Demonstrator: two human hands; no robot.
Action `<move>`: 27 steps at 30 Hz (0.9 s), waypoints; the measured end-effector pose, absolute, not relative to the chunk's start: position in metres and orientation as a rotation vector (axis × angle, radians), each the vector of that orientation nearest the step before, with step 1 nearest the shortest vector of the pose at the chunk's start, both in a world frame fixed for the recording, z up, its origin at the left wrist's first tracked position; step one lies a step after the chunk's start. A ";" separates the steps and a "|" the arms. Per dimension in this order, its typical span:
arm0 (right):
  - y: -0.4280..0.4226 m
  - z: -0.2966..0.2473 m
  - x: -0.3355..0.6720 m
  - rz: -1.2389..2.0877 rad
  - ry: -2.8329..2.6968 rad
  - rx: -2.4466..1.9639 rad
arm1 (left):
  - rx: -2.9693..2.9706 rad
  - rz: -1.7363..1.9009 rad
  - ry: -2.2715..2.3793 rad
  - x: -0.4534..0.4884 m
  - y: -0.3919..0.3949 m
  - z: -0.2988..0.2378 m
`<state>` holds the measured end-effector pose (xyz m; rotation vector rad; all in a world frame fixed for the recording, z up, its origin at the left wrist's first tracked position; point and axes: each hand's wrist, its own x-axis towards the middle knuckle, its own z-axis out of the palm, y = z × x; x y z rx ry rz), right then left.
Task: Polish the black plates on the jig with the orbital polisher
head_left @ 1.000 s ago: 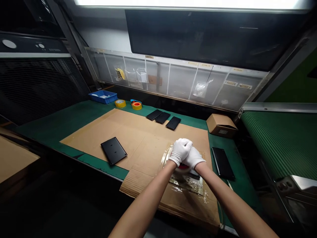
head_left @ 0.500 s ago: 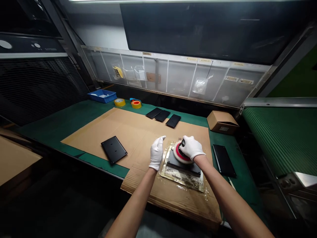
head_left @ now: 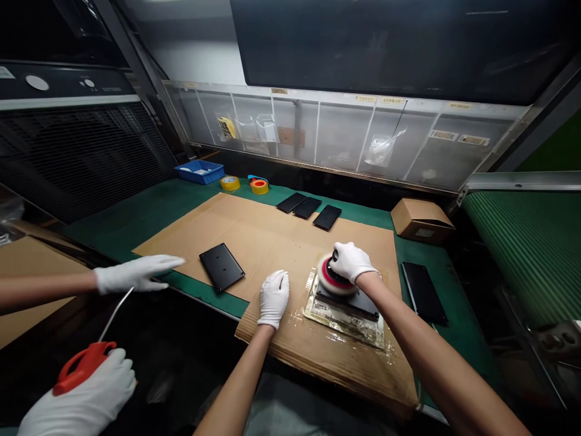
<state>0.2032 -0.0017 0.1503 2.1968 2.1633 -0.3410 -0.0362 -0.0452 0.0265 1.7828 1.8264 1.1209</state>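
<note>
My right hand (head_left: pixel 350 263), in a white glove, is closed around the black grip of a round polishing pad (head_left: pixel 327 280) with a red band and a pale fluffy rim. The pad presses on a black panel (head_left: pixel 363 304), which lies on a stained, taped-down board (head_left: pixel 345 327). Left of that board, my left hand (head_left: pixel 273 298), also gloved, rests on the cardboard with its fingers curled in; nothing shows in it. Another black panel (head_left: pixel 222 267) lies farther left on the cardboard sheet (head_left: pixel 267 242).
From the left reach a co-worker's gloved hands, one stretched flat (head_left: pixel 140 272), one gripping a red tool (head_left: pixel 82 366) with a thin curved tube. Three black panels (head_left: pixel 307 207) lie at the back, another panel (head_left: pixel 423 292) at right. Tape rolls (head_left: pixel 230 183), a blue tray (head_left: pixel 200 172) and a carton (head_left: pixel 421 219) stand around.
A co-worker's two hands have come in from the left, one with the red tool. My left hand has drawn back from the board and curled up. My right hand still holds the polishing pad.
</note>
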 end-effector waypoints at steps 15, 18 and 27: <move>-0.029 0.147 0.181 -0.258 2.341 2.038 | 1.811 1.118 1.831 -0.037 -0.040 0.016; -0.034 0.147 0.179 -0.210 2.302 2.084 | 1.857 1.157 1.826 -0.038 -0.037 0.007; -0.038 0.146 0.179 -0.195 2.336 2.107 | 2.018 1.199 1.814 -0.041 -0.035 -0.009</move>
